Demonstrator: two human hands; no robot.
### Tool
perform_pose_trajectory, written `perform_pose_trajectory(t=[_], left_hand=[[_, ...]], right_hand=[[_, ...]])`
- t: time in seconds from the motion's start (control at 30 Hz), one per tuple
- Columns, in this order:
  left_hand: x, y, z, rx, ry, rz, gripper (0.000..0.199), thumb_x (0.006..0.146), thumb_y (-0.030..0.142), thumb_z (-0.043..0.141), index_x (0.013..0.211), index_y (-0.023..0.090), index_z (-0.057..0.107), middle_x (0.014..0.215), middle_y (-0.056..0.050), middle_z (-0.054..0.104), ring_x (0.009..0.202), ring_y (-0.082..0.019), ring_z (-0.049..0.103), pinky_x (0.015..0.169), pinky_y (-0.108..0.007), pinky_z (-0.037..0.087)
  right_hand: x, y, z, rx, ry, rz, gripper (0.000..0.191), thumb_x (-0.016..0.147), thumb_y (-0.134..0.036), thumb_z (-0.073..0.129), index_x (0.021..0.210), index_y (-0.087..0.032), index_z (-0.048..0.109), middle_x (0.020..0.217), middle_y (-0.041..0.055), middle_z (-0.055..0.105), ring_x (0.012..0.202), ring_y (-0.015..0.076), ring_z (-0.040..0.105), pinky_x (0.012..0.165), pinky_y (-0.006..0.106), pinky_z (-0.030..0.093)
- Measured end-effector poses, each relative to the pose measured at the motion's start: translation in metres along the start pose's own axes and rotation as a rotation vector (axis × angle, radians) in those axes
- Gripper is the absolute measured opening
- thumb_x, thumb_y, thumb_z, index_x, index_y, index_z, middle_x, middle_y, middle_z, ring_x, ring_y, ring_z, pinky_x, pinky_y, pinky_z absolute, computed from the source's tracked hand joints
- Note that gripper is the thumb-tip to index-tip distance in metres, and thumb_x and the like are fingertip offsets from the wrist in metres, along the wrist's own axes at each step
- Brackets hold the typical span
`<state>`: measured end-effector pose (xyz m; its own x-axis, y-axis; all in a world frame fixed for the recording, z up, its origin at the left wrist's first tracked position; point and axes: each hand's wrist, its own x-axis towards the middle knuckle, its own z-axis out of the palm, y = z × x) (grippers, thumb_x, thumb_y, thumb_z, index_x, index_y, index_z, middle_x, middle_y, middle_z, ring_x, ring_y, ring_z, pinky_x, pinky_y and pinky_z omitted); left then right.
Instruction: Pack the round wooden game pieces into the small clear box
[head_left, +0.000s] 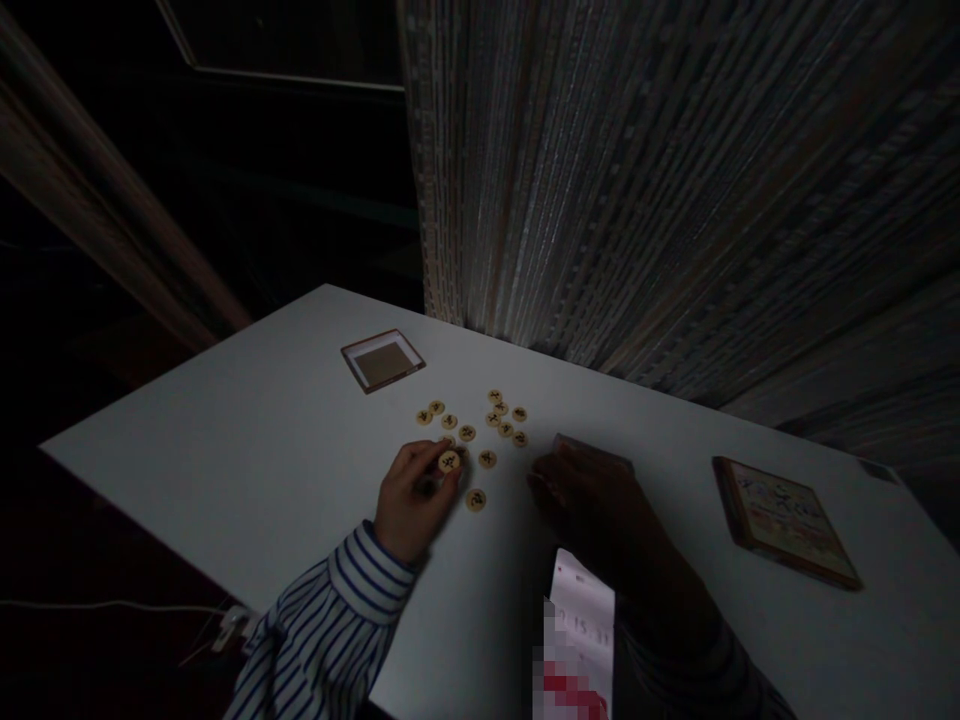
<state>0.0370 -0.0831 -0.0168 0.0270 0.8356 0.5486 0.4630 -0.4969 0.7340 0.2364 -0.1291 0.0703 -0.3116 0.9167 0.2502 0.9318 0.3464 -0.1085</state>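
Between the thumb and fingers of my left hand (415, 500) is a round wooden Chinese chess piece (449, 461), its dark character facing up at me. Several more pieces lie loosely scattered just beyond, such as the near piece (475, 499) and another piece (520, 414). My right hand (581, 490) is in deep shadow to the right of the pieces, its fingers curled in. Whatever they may hold cannot be made out. A dark flat box (611, 459) shows partly behind this hand, the rest of it covered.
A lit phone (585, 610) showing a timer stands near me, below my right hand. At the back left of the white table (225, 420) lies an open shallow box (384, 360). A box with a printed cover (784, 520) lies right. String curtains (570, 180) hang behind.
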Motion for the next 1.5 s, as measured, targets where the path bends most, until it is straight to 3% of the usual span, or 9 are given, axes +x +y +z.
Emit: perform_pose_trajectory(t=[0.23,0.53,0.93,1.17,1.5], left_hand=[[-0.001,-0.001,0.001,-0.100,-0.014,-0.013,0.021,0.074,0.023,0.062,0.095,0.018,0.064,0.092,-0.006,0.060,0.084,-0.016,0.060,0.072,-0.029,0.054],[-0.004,0.000,0.004,-0.312,-0.035,-0.272,0.022,0.067,0.026,0.067,0.085,0.017,0.057,0.078,-0.003,0.067,0.070,-0.015,0.064,0.065,-0.028,0.054],[0.001,0.017,0.000,-0.449,0.033,-0.367,0.025,0.061,0.032,0.071,0.076,0.017,0.057,0.076,-0.005,0.071,0.071,-0.017,0.067,0.067,-0.030,0.055],[-0.004,0.026,-0.003,-0.519,-0.017,-0.481,0.031,0.057,0.038,0.073,0.072,0.016,0.057,0.076,-0.008,0.072,0.073,-0.020,0.068,0.067,-0.033,0.056],[-0.007,0.044,-0.001,-0.631,-0.090,-0.584,0.024,0.060,0.032,0.073,0.069,0.015,0.059,0.071,-0.006,0.072,0.064,-0.017,0.067,0.061,-0.029,0.055]], right_hand=[[0.000,-0.001,-0.003,-0.013,-0.025,0.011,0.016,0.087,-0.023,0.044,0.080,-0.018,0.058,0.074,0.0041,0.061,0.070,0.0163,0.054,0.064,0.028,0.035],[-0.006,-0.001,-0.004,-0.017,-0.014,-0.003,0.017,0.087,-0.025,0.043,0.082,-0.018,0.058,0.076,0.0043,0.062,0.071,0.0154,0.055,0.065,0.028,0.037],[-0.012,-0.002,-0.013,-0.018,-0.037,0.010,0.015,0.087,-0.026,0.045,0.088,-0.019,0.058,0.080,0.0051,0.064,0.075,0.0161,0.057,0.068,0.028,0.040],[-0.016,-0.005,-0.015,-0.022,-0.008,-0.010,0.016,0.087,-0.026,0.044,0.091,-0.020,0.059,0.084,0.0057,0.065,0.074,0.0167,0.058,0.068,0.030,0.041],[-0.030,-0.004,-0.013,-0.057,-0.014,-0.004,0.013,0.086,-0.024,0.044,0.088,-0.019,0.057,0.079,0.0045,0.064,0.071,0.0158,0.058,0.063,0.028,0.040]])
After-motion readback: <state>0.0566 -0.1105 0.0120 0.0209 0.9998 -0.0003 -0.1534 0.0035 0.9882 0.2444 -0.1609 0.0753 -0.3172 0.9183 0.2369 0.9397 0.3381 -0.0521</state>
